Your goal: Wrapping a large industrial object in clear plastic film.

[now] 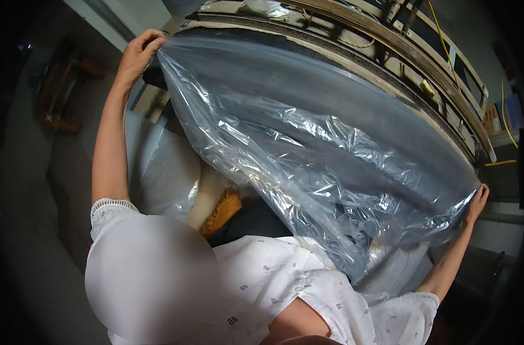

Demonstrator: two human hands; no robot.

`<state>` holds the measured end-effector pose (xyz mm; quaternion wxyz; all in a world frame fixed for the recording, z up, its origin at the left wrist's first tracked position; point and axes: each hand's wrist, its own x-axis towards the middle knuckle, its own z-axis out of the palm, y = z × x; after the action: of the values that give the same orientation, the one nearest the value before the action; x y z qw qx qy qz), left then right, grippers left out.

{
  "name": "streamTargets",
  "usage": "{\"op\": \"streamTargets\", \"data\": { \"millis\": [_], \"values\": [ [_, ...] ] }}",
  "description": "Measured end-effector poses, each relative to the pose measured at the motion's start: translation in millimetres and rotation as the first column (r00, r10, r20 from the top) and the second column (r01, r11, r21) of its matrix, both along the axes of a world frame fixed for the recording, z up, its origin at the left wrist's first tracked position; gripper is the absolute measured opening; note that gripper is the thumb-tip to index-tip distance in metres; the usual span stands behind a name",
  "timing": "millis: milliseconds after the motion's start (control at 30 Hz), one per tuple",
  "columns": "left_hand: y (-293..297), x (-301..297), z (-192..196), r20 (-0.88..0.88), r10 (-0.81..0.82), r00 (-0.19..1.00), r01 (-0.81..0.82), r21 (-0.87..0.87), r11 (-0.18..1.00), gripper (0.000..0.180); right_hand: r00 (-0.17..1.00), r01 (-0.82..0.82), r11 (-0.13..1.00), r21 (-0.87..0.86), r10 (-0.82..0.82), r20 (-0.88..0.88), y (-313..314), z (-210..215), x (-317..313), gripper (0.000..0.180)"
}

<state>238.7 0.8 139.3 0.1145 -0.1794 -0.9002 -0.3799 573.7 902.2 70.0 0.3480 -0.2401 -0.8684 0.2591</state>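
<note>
A wide sheet of clear plastic film [308,132] is stretched between my two hands, its far edge fairly taut and its near part creased and hanging down against my body. At the far left, my left hand [142,53] pinches one corner of the film, with the arm reaching out nearly straight. Over on the right, lower in the picture, my right hand [478,200] is closed on the opposite corner. The far edge of the film lies along the front of a long machine [354,40].
Bars and cables run along the machine, with a yellow cord [440,34] hanging at its right. More clear film [167,167] hangs lower left, beside a fuzzy yellow-brown pad [223,211]. Boxes [503,115] stand far right; a reddish-brown wooden stool [66,92] stands far left.
</note>
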Motion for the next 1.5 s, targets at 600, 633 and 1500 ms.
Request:
{"op": "streamTargets", "data": {
  "millis": [600,633,1500],
  "values": [
    [-45,-212,-152,-0.137,0.320,0.938,-0.270,0.292,0.917,0.035,0.970,0.166,0.984,0.058,-0.152,-0.188,-42,-39,-69,0.021],
    [-36,-219,-150,-0.129,0.314,0.941,-0.266,0.293,0.918,0.036,0.967,0.168,0.985,0.045,-0.156,-0.200,-35,-38,-71,0.022],
    [-44,-242,-140,0.438,0.247,0.865,-0.496,0.665,0.558,0.042,0.859,0.470,0.878,-0.091,-0.479,-0.183,-6,-28,-113,0.045]
  ]
}}
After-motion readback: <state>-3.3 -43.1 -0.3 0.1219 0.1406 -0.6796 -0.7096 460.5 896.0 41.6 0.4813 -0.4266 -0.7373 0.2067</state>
